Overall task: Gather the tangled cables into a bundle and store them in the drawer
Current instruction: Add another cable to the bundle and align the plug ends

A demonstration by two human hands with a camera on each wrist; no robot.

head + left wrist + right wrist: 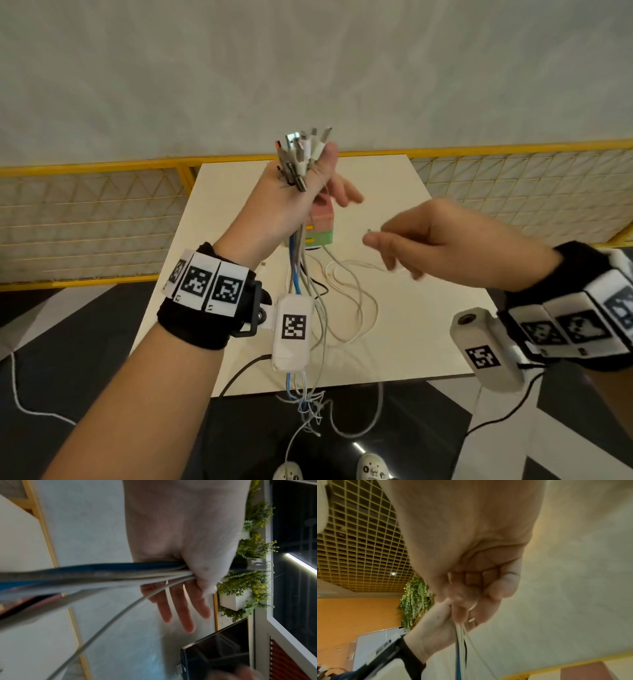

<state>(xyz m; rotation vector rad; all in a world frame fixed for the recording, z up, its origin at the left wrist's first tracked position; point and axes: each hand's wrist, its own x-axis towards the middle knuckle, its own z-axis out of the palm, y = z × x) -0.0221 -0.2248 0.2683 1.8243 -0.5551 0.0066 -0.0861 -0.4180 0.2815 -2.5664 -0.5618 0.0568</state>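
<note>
My left hand (308, 185) is raised above the table and its thumb clamps a cable bundle (301, 150) against the palm, with the plugs sticking up and the other fingers (185, 608) straight. Blue, grey and white cables (298, 274) hang from it past the table's front edge. In the left wrist view the cables (96, 573) run under the thumb. My right hand (376, 240) is to the right, level with the left wrist, and pinches the end of a thin white cable (356, 270) that loops down onto the table. A small pink and green drawer unit (323, 219) stands behind the left hand, mostly hidden.
The cream table (428, 325) has a yellow mesh fence (102, 219) behind it and a pale wall above. Dark floor and my shoes (373, 469) lie below the front edge. A black cable (236, 373) runs off the table's near side.
</note>
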